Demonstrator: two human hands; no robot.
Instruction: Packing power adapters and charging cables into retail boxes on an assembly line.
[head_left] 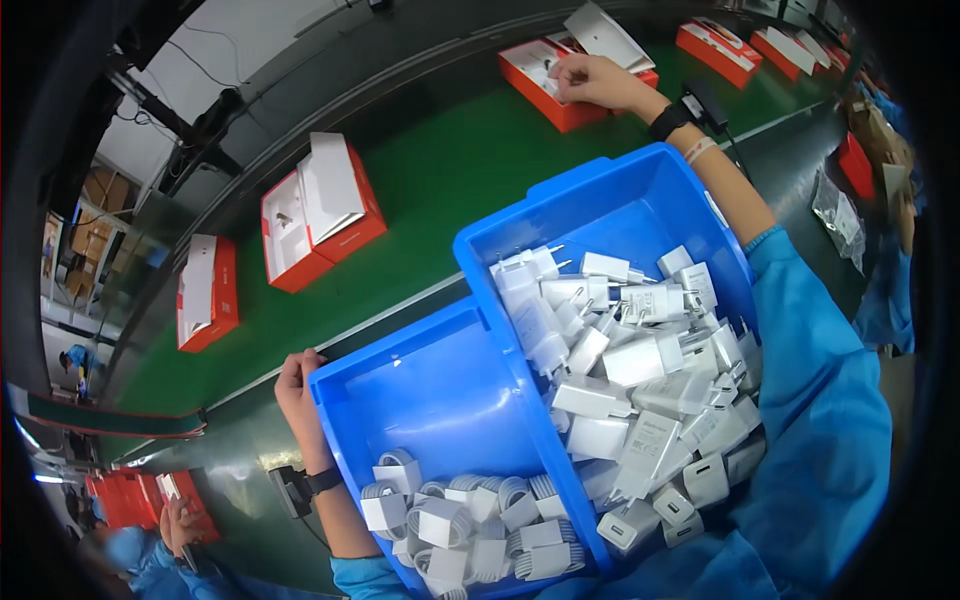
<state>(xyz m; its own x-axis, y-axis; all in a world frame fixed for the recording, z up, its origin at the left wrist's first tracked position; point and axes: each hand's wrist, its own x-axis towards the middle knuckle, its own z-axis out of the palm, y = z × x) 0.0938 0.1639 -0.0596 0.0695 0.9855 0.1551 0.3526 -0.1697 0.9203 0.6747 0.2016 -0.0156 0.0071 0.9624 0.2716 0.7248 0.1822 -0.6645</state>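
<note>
My right hand (592, 82) reaches over an open red box (560, 113) on the green belt. Its fingers are pinched together at the white insert, and whatever they hold is hidden. Beside the far left corner of a blue bin (352, 372), my left hand (297, 388) is closed with its fingers curled; I cannot make out anything in it. That bin holds white coiled cables (441, 522) in paper wraps. A second blue bin (607, 183), adjoining on the right, is heaped with white plug chargers (634, 362), some in clear sleeves.
More red boxes stand along the green belt (430, 170): an open one (349, 236), one at left (212, 293), and others at far right (718, 51). Co-workers' hands show at lower left (180, 525) and right. A clear plastic bag (838, 215) lies at right.
</note>
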